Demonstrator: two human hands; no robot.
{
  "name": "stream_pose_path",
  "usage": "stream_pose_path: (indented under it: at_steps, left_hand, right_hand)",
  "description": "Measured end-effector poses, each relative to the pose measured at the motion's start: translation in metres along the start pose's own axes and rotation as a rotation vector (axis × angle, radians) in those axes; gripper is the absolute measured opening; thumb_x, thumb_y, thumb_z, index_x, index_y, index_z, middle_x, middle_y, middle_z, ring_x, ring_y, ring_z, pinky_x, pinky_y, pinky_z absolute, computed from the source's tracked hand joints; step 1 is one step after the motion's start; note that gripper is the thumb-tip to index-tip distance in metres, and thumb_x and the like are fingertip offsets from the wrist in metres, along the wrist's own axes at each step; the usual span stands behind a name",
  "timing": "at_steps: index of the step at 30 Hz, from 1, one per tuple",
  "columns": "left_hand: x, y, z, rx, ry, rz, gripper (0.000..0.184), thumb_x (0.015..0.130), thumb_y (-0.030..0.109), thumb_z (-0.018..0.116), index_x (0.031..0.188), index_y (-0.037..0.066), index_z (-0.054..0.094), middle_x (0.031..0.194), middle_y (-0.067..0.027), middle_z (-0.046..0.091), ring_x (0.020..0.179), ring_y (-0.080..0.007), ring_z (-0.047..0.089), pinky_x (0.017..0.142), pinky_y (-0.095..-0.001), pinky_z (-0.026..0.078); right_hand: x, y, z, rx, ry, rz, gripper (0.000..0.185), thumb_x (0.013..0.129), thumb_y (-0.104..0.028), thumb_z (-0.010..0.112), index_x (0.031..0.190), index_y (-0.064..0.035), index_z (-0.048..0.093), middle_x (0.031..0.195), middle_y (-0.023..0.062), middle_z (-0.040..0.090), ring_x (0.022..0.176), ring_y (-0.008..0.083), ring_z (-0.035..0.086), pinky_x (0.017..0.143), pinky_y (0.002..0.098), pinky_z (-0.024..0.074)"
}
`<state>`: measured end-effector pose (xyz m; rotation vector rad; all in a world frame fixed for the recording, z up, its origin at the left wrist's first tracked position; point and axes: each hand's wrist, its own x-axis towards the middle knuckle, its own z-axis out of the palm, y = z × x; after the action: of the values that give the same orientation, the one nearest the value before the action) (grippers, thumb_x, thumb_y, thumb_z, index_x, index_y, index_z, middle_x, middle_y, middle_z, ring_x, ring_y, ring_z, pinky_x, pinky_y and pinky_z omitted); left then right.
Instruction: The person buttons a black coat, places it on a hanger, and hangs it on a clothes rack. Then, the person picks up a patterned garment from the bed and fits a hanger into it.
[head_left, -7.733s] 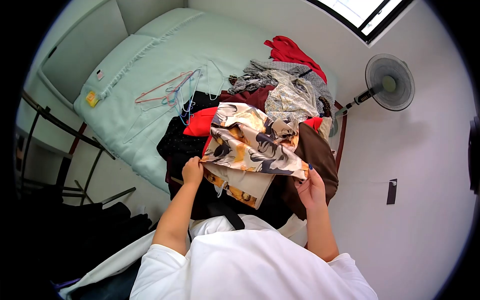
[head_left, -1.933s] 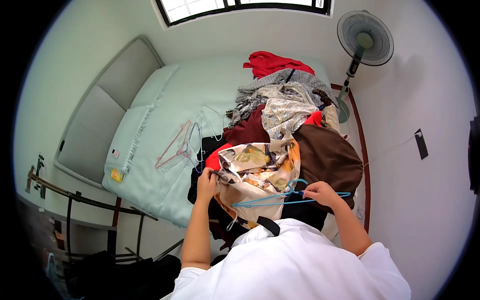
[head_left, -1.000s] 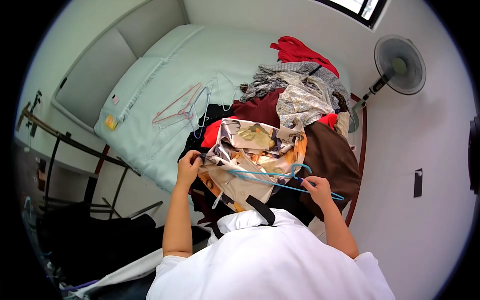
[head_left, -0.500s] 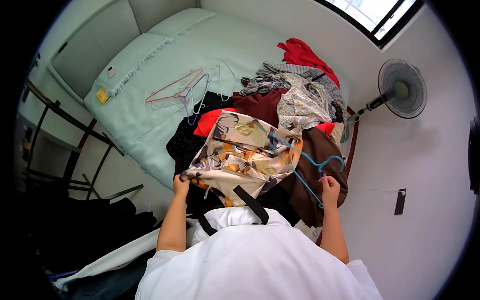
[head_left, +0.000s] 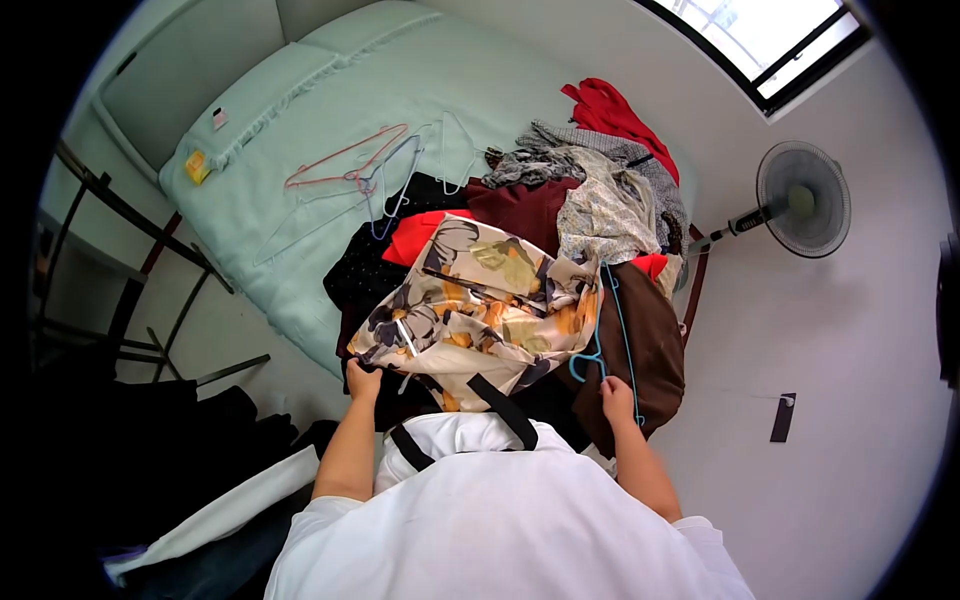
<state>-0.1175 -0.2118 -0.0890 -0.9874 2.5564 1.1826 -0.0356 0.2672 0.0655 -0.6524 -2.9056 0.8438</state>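
A cream garment with grey, orange and yellow print (head_left: 490, 300) lies spread over the pile in front of me. My left hand (head_left: 364, 378) is closed on its lower left corner. In my right hand (head_left: 618, 398) is a blue hanger (head_left: 622, 325), pinched near its hook and turned upright, its hook pointing left beside the garment's right edge. Behind the hanger lies a brown garment (head_left: 655, 350). A black strap (head_left: 502, 408) crosses the garment's lower edge near my white shirt.
Several hangers, among them a red one (head_left: 345, 158), lie on the pale green bed (head_left: 300, 120). Other clothes (head_left: 610, 205) are heaped beyond the garment. A fan (head_left: 803, 200) stands at the right by the wall, and a dark metal frame (head_left: 185, 295) is at the left.
The blue hanger has turned from lying across the garment to upright at its right side. My left hand has drawn the garment's corner out to the lower left, and the garment lies flatter.
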Motion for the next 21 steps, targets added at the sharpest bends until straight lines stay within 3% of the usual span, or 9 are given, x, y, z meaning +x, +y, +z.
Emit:
stream_pose_path:
  at_steps: [4, 8, 10, 12, 14, 18, 20, 21]
  left_hand:
    - [0.01, -0.004, 0.006, -0.099, -0.028, -0.032, 0.062, 0.061, 0.011, 0.068, 0.114, 0.002, 0.038, 0.112, -0.018, 0.047, 0.105, -0.0337, 0.047, 0.092, -0.0368, 0.037]
    - [0.009, -0.001, -0.002, -0.064, 0.115, -0.065, 0.072, 0.063, 0.004, 0.063, 0.128, 0.005, 0.031, 0.124, -0.0184, 0.04, 0.116, -0.0332, 0.039, 0.098, -0.0367, 0.033]
    - [0.014, -0.005, -0.005, 0.038, -0.067, -0.084, 0.077, 0.063, 0.003, 0.063, 0.131, 0.012, 0.028, 0.132, -0.0183, 0.03, 0.12, -0.0339, 0.034, 0.099, -0.038, 0.032]
    - [0.015, -0.005, -0.006, 0.065, -0.086, -0.068, 0.079, 0.064, 0.003, 0.064, 0.133, 0.018, 0.027, 0.136, -0.0183, 0.024, 0.121, -0.0347, 0.033, 0.1, -0.0392, 0.031]
    - [0.006, 0.017, -0.017, 0.082, 0.063, -0.037, 0.07, 0.066, 0.004, 0.065, 0.128, 0.016, 0.037, 0.137, -0.0183, 0.023, 0.119, -0.0343, 0.034, 0.099, -0.0394, 0.032]
    - [0.024, 0.008, -0.011, 0.18, 0.014, 0.148, 0.048, 0.069, 0.007, 0.064, 0.115, 0.012, 0.052, 0.133, -0.0158, 0.033, 0.118, -0.034, 0.036, 0.097, -0.0402, 0.034]
    - [0.03, 0.011, -0.011, 0.327, 0.044, 0.333, 0.028, 0.074, 0.011, 0.061, 0.102, 0.011, 0.059, 0.125, -0.0116, 0.044, 0.119, -0.0333, 0.035, 0.095, -0.0396, 0.035]
    - [0.028, 0.018, -0.011, 0.296, 0.248, 0.497, 0.019, 0.077, 0.014, 0.058, 0.095, 0.008, 0.058, 0.105, -0.0122, 0.057, 0.107, -0.0325, 0.047, 0.085, -0.0394, 0.041]
  right_hand:
    - [0.001, -0.002, 0.009, -0.061, -0.025, 0.064, 0.014, 0.077, -0.014, 0.057, 0.085, -0.0017, 0.059, 0.069, 0.0114, 0.06, 0.067, 0.024, 0.06, 0.063, 0.0326, 0.0455]
    - [0.007, -0.007, 0.005, -0.179, -0.127, 0.11, 0.021, 0.073, -0.015, 0.062, 0.089, -0.0033, 0.058, 0.073, 0.0107, 0.06, 0.07, 0.0242, 0.059, 0.065, 0.0323, 0.0456]
    - [0.01, -0.007, 0.004, -0.211, -0.155, 0.122, 0.021, 0.073, -0.015, 0.062, 0.09, -0.0033, 0.057, 0.074, 0.0107, 0.06, 0.07, 0.0241, 0.059, 0.066, 0.0322, 0.0456]
    - [0.011, -0.006, 0.004, -0.243, -0.185, 0.135, 0.022, 0.072, -0.015, 0.062, 0.09, -0.0034, 0.057, 0.075, 0.0106, 0.06, 0.071, 0.024, 0.058, 0.066, 0.0322, 0.0456]
    - [0.011, -0.003, 0.006, -0.189, -0.201, 0.134, 0.023, 0.072, -0.016, 0.063, 0.09, -0.0029, 0.056, 0.074, 0.0104, 0.059, 0.069, 0.0235, 0.057, 0.066, 0.0322, 0.0452]
    - [0.003, -0.003, 0.002, -0.131, -0.155, 0.157, 0.018, 0.075, -0.016, 0.06, 0.085, -0.0018, 0.056, 0.07, 0.0105, 0.058, 0.066, 0.0231, 0.056, 0.064, 0.0321, 0.044]
    - [0.003, -0.003, -0.011, -0.061, 0.023, 0.109, 0.014, 0.078, -0.015, 0.057, 0.079, -0.0007, 0.056, 0.067, 0.0109, 0.055, 0.062, 0.022, 0.053, 0.061, 0.0317, 0.0418]
    - [0.005, -0.003, -0.019, -0.032, 0.159, 0.06, 0.015, 0.08, -0.014, 0.055, 0.074, -0.0001, 0.054, 0.063, 0.0093, 0.052, 0.059, 0.0176, 0.049, 0.058, 0.0304, 0.0399]
